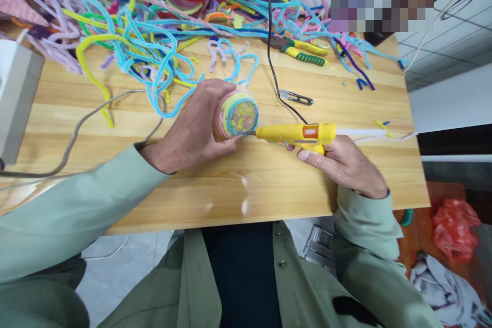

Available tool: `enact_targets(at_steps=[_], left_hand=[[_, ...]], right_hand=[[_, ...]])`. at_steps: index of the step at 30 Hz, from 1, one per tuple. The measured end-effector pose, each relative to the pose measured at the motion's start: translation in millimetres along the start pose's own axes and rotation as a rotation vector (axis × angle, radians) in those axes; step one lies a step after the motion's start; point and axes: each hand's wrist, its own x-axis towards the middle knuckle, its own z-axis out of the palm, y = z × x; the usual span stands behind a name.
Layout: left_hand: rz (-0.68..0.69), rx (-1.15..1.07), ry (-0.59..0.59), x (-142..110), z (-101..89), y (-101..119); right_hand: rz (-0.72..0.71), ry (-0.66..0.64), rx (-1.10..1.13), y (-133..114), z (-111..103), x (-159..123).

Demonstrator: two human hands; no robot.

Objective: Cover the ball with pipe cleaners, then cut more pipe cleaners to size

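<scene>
The left hand (pixel 188 125) curls round the fuzzy cup (pixel 243 117), likely light; its sides look best to hold. The right hand (pixel 344 161) wraps the glue gun (pixel 295 134).

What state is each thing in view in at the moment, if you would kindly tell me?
Left hand: closed around the round piece
Right hand: gripping the glue gun
Round piece: partly wrapped in coloured rings
Glue gun: nozzle at the round piece's edge; heat cannot be told
Glue stick: jutting from the gun's rear
Pliers: lying unheld
Snips: lying unheld
Pipe cleaners: tangled
Red bag: crumpled
</scene>
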Motion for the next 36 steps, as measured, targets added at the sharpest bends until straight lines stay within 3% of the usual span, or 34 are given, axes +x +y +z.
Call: enact_targets(at_steps=[15, 36], left_hand=[[-0.055, 0.009, -0.013, 0, 0.2, -1], [0.058, 0.081, -0.019, -1, -1.2, -4]], right_hand=[[-0.064, 0.072, -0.085, -5, 4, 0], [-0.120, 0.073, -0.151, 6, 6, -4]])
